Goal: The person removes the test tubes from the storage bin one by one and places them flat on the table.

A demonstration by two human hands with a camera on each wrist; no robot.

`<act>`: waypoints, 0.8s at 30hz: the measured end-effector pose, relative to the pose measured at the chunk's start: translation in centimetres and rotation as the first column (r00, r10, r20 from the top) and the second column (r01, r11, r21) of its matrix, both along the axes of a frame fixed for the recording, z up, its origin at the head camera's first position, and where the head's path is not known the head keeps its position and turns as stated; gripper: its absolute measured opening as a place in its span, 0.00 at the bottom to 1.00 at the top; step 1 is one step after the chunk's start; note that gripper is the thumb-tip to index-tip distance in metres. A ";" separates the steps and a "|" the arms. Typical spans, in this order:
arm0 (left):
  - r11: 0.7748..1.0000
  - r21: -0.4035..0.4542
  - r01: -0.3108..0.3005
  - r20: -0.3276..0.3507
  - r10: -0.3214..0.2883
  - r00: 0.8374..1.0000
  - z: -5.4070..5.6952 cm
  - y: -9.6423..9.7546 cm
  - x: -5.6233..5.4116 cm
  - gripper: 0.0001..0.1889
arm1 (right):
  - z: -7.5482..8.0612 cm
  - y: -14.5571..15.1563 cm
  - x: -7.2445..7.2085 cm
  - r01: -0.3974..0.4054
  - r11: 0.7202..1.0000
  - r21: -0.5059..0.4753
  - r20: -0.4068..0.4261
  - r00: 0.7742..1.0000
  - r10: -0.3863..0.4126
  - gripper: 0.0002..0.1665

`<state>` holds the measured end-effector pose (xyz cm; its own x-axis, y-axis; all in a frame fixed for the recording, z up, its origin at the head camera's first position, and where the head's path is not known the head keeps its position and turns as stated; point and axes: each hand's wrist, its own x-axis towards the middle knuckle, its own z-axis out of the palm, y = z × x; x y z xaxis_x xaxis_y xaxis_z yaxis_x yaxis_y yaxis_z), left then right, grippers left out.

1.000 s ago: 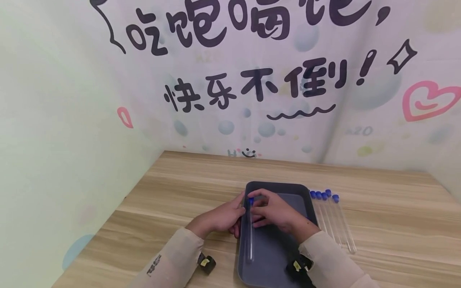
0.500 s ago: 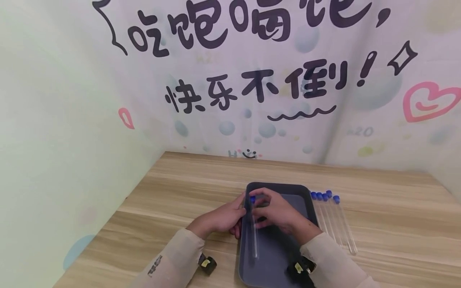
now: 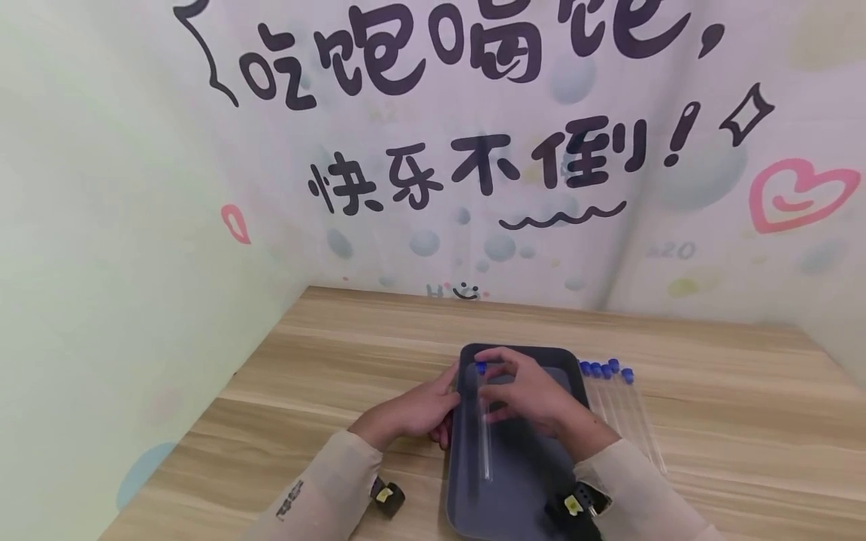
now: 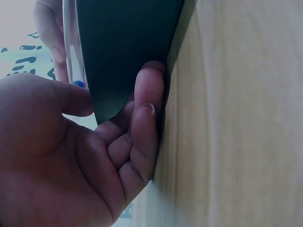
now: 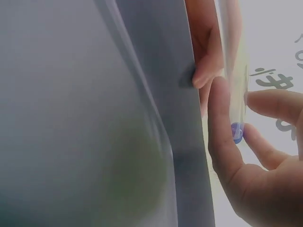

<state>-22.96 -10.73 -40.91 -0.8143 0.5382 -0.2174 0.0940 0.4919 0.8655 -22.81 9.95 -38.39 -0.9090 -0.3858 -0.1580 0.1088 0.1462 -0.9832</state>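
Note:
A dark grey rectangular tray point(image 3: 467, 496) lies on the wooden table. My left hand point(image 3: 419, 409) grips its left wall; in the left wrist view the thumb is at the rim and the curled fingers point(image 4: 149, 87) press the outer side low down by the table. Over the tray, my right hand point(image 3: 534, 394) pinches a clear test tube point(image 3: 485, 451) near its blue cap point(image 3: 481, 367). The tube's rounded end points toward me. In the right wrist view, thumb and fingers sit around the tube point(image 5: 238, 101) just above the tray's rim.
Several more clear test tubes point(image 3: 639, 421) with blue caps lie side by side on the table point(image 3: 731, 421), close along the tray's right side. A printed cloth point(image 3: 406, 248) hangs behind the table, and a pale wall point(image 3: 101, 263) stands at the left.
My right hand has moved the test tube a little to the right, away from the tray's left wall. The left hand keeps its grip on the tray.

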 end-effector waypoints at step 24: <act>1.000 -0.025 -0.008 -0.018 0.007 1.000 -0.2 0.1 -0.1 0.33 | 2.8 6.9 1.5 0.013 0.996 0.085 -0.127 0.992 -0.002 0.35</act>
